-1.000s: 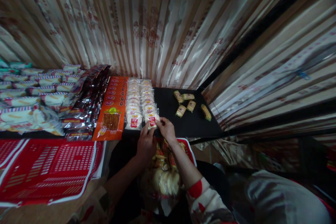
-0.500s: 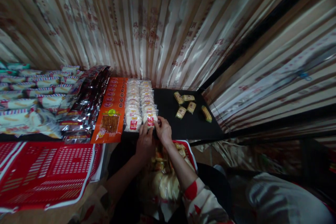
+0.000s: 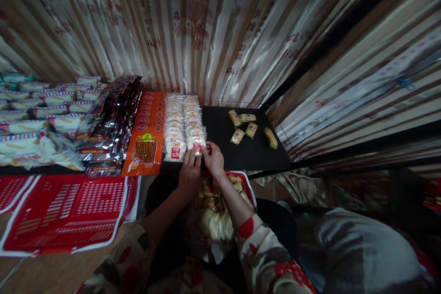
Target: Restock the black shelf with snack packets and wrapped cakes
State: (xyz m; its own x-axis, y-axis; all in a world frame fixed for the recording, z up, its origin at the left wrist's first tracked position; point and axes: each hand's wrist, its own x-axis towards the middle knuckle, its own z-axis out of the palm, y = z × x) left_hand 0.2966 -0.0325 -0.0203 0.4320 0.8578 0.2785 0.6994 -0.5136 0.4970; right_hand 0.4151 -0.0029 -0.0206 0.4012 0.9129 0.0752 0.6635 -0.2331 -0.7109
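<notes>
Two columns of white round cakes in clear packets with red labels lie overlapping on a black shelf (image 3: 223,156). Both my hands are at the front packet of round cakes (image 3: 196,143) in the right-hand column. My left hand (image 3: 190,172) has its fingers pressed on the packet's near edge. At its right corner, my right hand (image 3: 214,160) pinches the wrapper between thumb and fingers. Under my forearms sits a red basket (image 3: 251,188) holding wrapped yellow snacks (image 3: 210,193) and more pale round cakes (image 3: 217,224).
Left of the cakes lie an orange packet of sticks (image 3: 144,147), dark shiny packets (image 3: 113,115) and white snack packets (image 3: 24,147). Several small wrapped snacks (image 3: 237,136) lie to the right. An upturned red basket (image 3: 69,216) is at lower left; a striped curtain (image 3: 206,32) hangs behind.
The view has tilted slightly, so the shelf and its packets appear a little higher. Both hands stay at the same front packet, with little visible movement.
</notes>
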